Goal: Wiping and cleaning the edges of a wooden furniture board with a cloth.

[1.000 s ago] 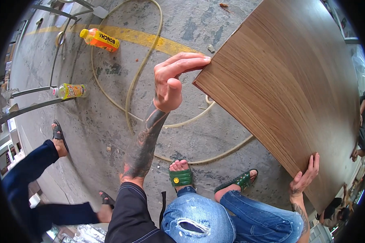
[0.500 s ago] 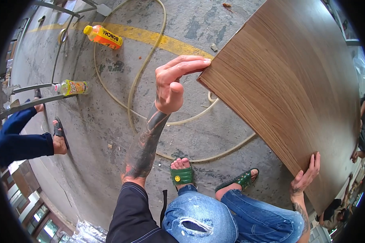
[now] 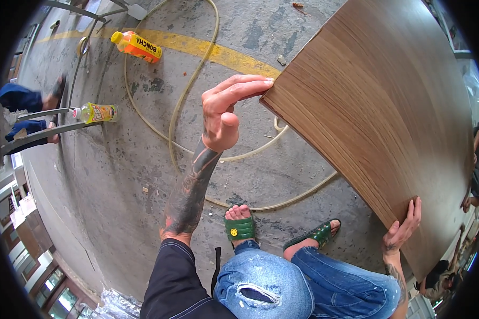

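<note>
One left grip (image 3: 217, 106), fingers outstretched, thumb free, touches a wood-grain panel (image 3: 367, 117) at its corner; the right grip (image 3: 403, 231) lies over the near edge, clamping unclear. The panel spans the right, above concrete floor (image 3: 127, 212); even support should steady it.

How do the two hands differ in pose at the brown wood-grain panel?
The left hand meets the panel at its left corner; the right hand at its near edge. The left hand's thumb stands clear; the right hand's thumb lies at the edge. Both hands are bare.
</note>
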`<move>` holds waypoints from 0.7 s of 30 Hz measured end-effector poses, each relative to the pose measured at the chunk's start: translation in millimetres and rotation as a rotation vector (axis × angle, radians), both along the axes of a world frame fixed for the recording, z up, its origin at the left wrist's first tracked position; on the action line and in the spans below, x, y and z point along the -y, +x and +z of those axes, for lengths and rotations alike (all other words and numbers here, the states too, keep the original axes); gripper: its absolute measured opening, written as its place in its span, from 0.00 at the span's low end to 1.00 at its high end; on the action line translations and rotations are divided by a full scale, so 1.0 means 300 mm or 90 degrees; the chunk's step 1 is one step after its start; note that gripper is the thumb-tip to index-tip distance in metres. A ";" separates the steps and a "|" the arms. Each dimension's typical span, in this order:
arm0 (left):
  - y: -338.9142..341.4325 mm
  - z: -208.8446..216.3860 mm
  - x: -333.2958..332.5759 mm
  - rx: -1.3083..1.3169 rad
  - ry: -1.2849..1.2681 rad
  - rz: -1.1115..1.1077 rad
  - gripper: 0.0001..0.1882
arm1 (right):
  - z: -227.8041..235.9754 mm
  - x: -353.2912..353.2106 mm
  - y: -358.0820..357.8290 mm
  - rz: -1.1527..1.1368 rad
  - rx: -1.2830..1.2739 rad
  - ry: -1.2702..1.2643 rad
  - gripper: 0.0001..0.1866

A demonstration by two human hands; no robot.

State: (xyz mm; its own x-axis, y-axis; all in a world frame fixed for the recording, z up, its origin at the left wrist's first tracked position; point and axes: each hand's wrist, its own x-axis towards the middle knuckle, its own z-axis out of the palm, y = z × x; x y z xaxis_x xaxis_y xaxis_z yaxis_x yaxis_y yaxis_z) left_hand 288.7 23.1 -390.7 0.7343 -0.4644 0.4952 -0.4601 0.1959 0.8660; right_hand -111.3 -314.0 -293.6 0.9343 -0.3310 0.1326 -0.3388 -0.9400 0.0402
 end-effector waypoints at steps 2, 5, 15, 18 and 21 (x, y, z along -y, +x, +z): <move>-0.004 0.009 -0.005 0.001 0.012 0.003 0.52 | 0.001 0.000 0.001 -0.001 -0.001 0.000 0.34; -0.009 0.016 -0.015 0.007 0.023 0.009 0.52 | 0.002 0.000 0.001 -0.003 0.002 0.003 0.33; -0.029 0.017 -0.023 0.003 0.032 0.014 0.52 | -0.009 0.002 -0.009 0.001 0.004 -0.004 0.34; -0.029 0.016 -0.027 0.027 0.039 0.025 0.52 | 0.000 -0.002 -0.001 0.001 0.004 -0.009 0.33; -0.032 0.016 -0.029 0.028 0.030 0.035 0.52 | 0.008 0.001 0.005 0.002 0.006 -0.014 0.33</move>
State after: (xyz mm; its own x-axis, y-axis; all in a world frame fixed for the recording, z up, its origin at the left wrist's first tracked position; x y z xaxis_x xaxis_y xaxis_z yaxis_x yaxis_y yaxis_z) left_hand 279.2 31.7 -386.0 0.7375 -0.4472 0.5060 -0.5067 0.1287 0.8524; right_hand -109.8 -314.4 -291.2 0.9342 -0.3244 0.1488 -0.3356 -0.9402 0.0577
